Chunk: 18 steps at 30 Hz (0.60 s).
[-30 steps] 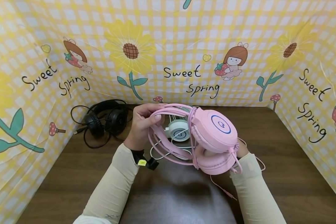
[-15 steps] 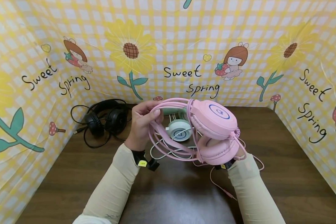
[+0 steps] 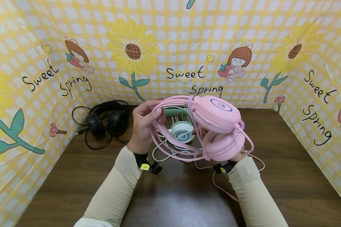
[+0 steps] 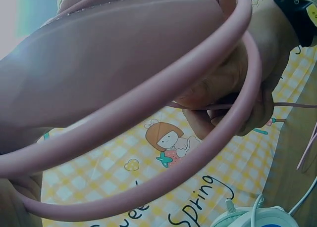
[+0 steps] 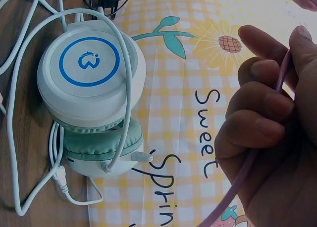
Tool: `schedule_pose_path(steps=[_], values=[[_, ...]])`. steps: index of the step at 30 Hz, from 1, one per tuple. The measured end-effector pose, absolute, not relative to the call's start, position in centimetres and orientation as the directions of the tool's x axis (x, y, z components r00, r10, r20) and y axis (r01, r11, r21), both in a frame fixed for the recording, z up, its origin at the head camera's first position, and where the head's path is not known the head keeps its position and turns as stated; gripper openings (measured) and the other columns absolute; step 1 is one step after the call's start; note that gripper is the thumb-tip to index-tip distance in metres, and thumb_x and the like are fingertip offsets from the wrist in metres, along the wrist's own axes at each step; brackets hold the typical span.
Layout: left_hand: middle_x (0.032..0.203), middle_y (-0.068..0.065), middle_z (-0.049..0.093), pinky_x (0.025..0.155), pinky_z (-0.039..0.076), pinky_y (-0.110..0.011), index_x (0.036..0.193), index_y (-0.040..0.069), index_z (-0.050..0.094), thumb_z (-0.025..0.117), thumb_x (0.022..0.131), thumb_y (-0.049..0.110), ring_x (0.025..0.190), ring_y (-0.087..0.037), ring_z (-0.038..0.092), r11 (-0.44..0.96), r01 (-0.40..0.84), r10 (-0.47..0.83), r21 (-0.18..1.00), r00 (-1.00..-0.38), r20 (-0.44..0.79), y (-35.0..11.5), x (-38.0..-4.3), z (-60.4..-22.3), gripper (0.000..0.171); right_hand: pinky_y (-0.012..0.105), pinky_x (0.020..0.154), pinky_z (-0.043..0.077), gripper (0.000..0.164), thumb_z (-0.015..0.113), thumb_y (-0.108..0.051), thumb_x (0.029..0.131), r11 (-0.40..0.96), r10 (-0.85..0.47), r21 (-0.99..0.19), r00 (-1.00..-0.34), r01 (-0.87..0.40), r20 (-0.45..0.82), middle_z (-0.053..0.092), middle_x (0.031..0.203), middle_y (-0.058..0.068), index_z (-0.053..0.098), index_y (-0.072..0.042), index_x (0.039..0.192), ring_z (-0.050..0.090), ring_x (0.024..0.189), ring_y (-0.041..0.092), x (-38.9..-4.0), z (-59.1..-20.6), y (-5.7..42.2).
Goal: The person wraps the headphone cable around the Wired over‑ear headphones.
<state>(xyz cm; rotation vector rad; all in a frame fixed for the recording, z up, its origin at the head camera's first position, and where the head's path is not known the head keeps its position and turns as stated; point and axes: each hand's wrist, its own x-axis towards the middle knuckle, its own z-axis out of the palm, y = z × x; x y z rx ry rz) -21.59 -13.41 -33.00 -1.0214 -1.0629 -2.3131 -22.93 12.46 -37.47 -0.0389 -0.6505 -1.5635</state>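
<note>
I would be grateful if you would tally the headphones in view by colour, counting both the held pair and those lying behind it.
Pink headphones, gripped by the left hand: 1
Black headphones: 1
White-and-green headphones: 1
Total: 3

Pink headphone loops (image 4: 133, 106) up close, fingers (image 4: 260, 113) gripping pink cable (image 4: 297, 105), patterned cloth (image 4: 89, 172), white earcup (image 4: 255, 218) lower right
</note>
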Motion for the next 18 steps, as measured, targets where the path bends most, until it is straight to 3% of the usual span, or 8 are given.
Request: schedule_pose_path(steps=[3, 4, 5, 6, 8, 9, 11, 18], values=[[0.061, -0.009, 0.054, 0.048, 0.037, -0.027, 0.1, 0.001, 0.075, 0.069, 0.086, 0.001, 0.051, -0.018, 0.042, -0.63, 0.616, -0.091, 0.472, -0.663, 0.743, -13.4, -21.6, -33.0, 0.015, 0.022, 0.077, 0.049, 0.03, 0.036, 0.002, 0.102, -0.001, -0.883, 0.36, -0.17, 0.933, 0.438, 0.062, 0.109, 0.021, 0.053, 0.008, 0.126, 0.058, 0.095, 0.022, -23.0, -37.1, 11.9], [0.062, -0.009, 0.055, 0.048, 0.037, -0.027, 0.099, 0.001, 0.075, 0.069, 0.086, 0.001, 0.051, -0.018, 0.042, -0.63, 0.62, -0.108, 0.468, -0.667, 0.737, -13.4, -21.6, -32.9, 0.014, 0.02, 0.079, 0.048, 0.03, 0.037, 0.007, 0.101, -0.253, -0.843, 0.095, -0.267, 0.963, 0.467, 0.064, 0.11, 0.017, 0.053, 0.009, 0.126, 0.059, 0.096, 0.018, -23.1, -37.1, 11.8], [0.062, -0.008, 0.056, 0.048, 0.037, -0.026, 0.098, 0.001, 0.075, 0.069, 0.086, 0.0, 0.051, -0.017, 0.043, -0.627, 0.625, -0.126, 0.465, -0.671, 0.731, -13.4, -21.6, -32.9, 0.014, 0.018, 0.08, 0.047, 0.028, 0.039, 0.009, 0.1, -0.6, -0.793, -0.508, -0.376, 0.618, 0.479, 0.066, 0.109, 0.015, 0.056, 0.01, 0.122, 0.06, 0.095, 0.014, -23.2, -37.3, 11.7], [0.063, -0.008, 0.057, 0.048, 0.037, -0.026, 0.098, 0.001, 0.075, 0.069, 0.086, 0.0, 0.051, -0.017, 0.043, -0.626, 0.628, -0.143, 0.462, -0.675, 0.724, -13.5, -21.6, -32.8, 0.014, 0.018, 0.083, 0.047, 0.029, 0.039, 0.014, 0.098, -0.521, -0.733, -0.853, -0.508, -0.008, 0.452, 0.067, 0.109, 0.015, 0.056, 0.014, 0.121, 0.062, 0.096, 0.013, -23.3, -37.4, 11.6], [0.065, -0.008, 0.059, 0.047, 0.038, -0.026, 0.097, 0.001, 0.075, 0.069, 0.086, -0.001, 0.052, -0.016, 0.044, -0.625, 0.63, -0.169, 0.462, -0.686, 0.707, -13.5, -21.6, -32.7, 0.013, 0.02, 0.081, 0.048, 0.021, 0.052, 0.011, 0.094, -0.112, -0.689, -0.879, -0.601, -0.464, 0.405, 0.068, 0.1, 0.014, 0.059, 0.013, 0.114, 0.063, 0.089, 0.013, -23.5, -37.7, 11.4], [0.066, -0.007, 0.059, 0.047, 0.038, -0.025, 0.097, 0.002, 0.075, 0.069, 0.086, -0.001, 0.052, -0.016, 0.045, -0.623, 0.631, -0.179, 0.462, -0.69, 0.701, -13.6, -21.6, -32.7, 0.013, 0.023, 0.079, 0.05, 0.019, 0.056, 0.01, 0.092, -0.035, -0.633, -0.861, -0.655, -0.508, 0.412, 0.07, 0.094, 0.01, 0.062, 0.011, 0.11, 0.064, 0.084, 0.013, -23.6, -37.8, 11.3], [0.068, -0.007, 0.061, 0.047, 0.038, -0.025, 0.097, 0.002, 0.075, 0.069, 0.086, -0.001, 0.052, -0.016, 0.045, -0.625, 0.629, -0.191, 0.462, -0.698, 0.691, -13.6, -21.5, -32.6, 0.013, 0.028, 0.078, 0.053, 0.016, 0.062, 0.007, 0.09, -0.015, -0.57, -0.875, -0.715, -0.483, 0.405, 0.07, 0.089, 0.009, 0.064, 0.009, 0.106, 0.067, 0.082, 0.015, -23.8, -37.8, 11.1], [0.072, -0.008, 0.064, 0.047, 0.038, -0.025, 0.097, 0.002, 0.075, 0.07, 0.085, -0.001, 0.052, -0.015, 0.045, -0.631, 0.626, -0.197, 0.459, -0.7, 0.686, -13.7, -21.4, -32.6, 0.013, 0.023, 0.079, 0.05, 0.015, 0.057, 0.014, 0.09, 0.026, -0.603, -0.847, -0.684, -0.531, 0.41, 0.068, 0.091, 0.014, 0.062, 0.014, 0.104, 0.064, 0.084, 0.009, -24.1, -38.2, 11.0]])
